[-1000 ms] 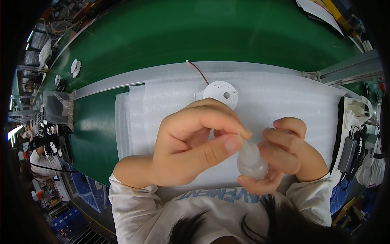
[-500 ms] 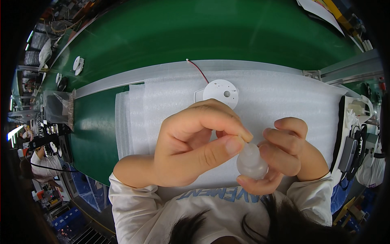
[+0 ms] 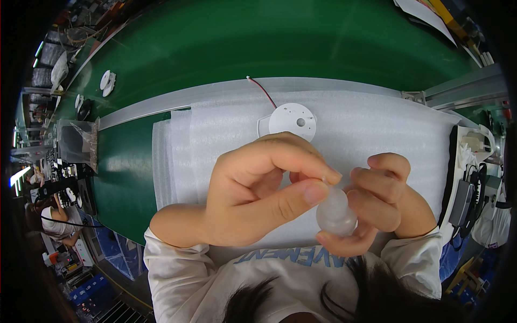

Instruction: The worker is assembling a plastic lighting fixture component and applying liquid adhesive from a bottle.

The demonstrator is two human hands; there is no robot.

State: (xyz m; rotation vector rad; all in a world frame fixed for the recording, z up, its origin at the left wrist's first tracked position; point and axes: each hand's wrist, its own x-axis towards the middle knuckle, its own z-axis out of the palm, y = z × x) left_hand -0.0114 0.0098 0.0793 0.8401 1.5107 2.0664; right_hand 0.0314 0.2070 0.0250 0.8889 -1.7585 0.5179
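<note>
A small frosted, translucent bulb-shaped piece (image 3: pixel 336 213) is held in front of my chest, its round end toward me. My right hand (image 3: pixel 377 202) grips it between thumb and fingers. Thumb and forefinger of my left hand (image 3: pixel 269 188) are pinched together right at its narrow end; whatever is between them is mostly hidden, though a tiny pale tip shows. Just beyond my hands lies a white round plate (image 3: pixel 291 119) with a centre hole and small holes. A thin red and dark wire (image 3: pixel 262 90) runs from it to a small white connector.
White foam sheets (image 3: pixel 377 129) cover the bench under my hands. Past a metal rail (image 3: pixel 215 97) lies a green belt (image 3: pixel 269 37), with white round parts (image 3: pixel 107 83) at far left. A clear plastic bag (image 3: pixel 78 142) is at left; a black adapter (image 3: pixel 461 200) with cables hangs at right.
Both hands and the bulb-shaped piece have shifted slightly to the right, grips unchanged. The white parts at far left have moved a little right and away. A person at the left has shifted.
</note>
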